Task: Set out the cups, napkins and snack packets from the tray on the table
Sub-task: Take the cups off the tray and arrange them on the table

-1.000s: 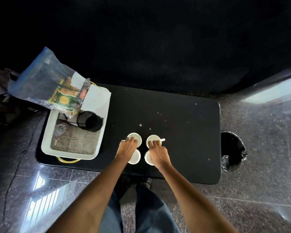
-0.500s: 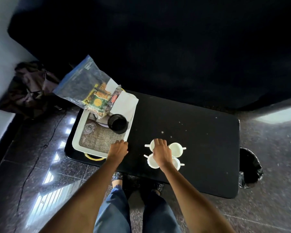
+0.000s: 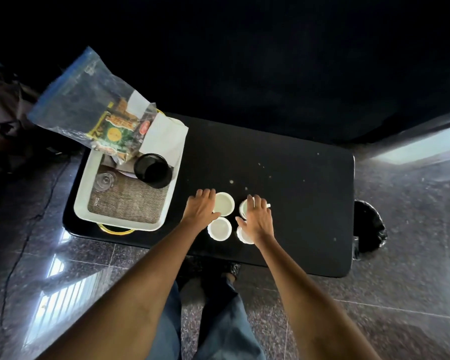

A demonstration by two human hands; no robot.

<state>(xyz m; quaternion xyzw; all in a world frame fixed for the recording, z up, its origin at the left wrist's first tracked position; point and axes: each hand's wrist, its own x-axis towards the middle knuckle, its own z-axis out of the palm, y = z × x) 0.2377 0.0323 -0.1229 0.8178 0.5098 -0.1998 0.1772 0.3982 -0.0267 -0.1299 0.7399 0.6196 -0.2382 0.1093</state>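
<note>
Head view: we look down on both hands working among four white cups on a dark surface.
Left grip: our left hand [image 3: 201, 209] lies flat with fingers straight and together, its edge touching the far-left cup [image 3: 223, 203]; it holds nothing.
Right grip: our right hand [image 3: 257, 219] is spread, fingers relaxed, resting over the far-right cup [image 3: 243, 207] and the near-right cup [image 3: 242, 236]; we see no curl round either.
Cups: small, round, white, smooth-walled, standing upright in a tight two-by-two square; the near-left cup [image 3: 219, 228] stands free just below the left hand.
Tray [image 3: 120, 221]: white, rectangular with rounded corners, lined with a brown woven mat [image 3: 130, 201], set at the left end of the surface, well apart from the cups.
On the tray: a black round cup [image 3: 152, 170], a small clear glass piece [image 3: 105, 181], white folded napkins [image 3: 164, 140].
Snack packets [image 3: 117, 131]: green and yellow printed wrappers inside a clear crinkled plastic bag [image 3: 86, 97] with a blue strip, leaning out over the tray's far corner.
Surface [image 3: 296, 203]: matte black, rectangular with rounded corners, dotted with pale crumbs.
Room: polished speckled stone floor [image 3: 400, 281] with window glare; a black-lined bin [image 3: 369, 224] just beside the surface's right end; dark wall beyond.
</note>
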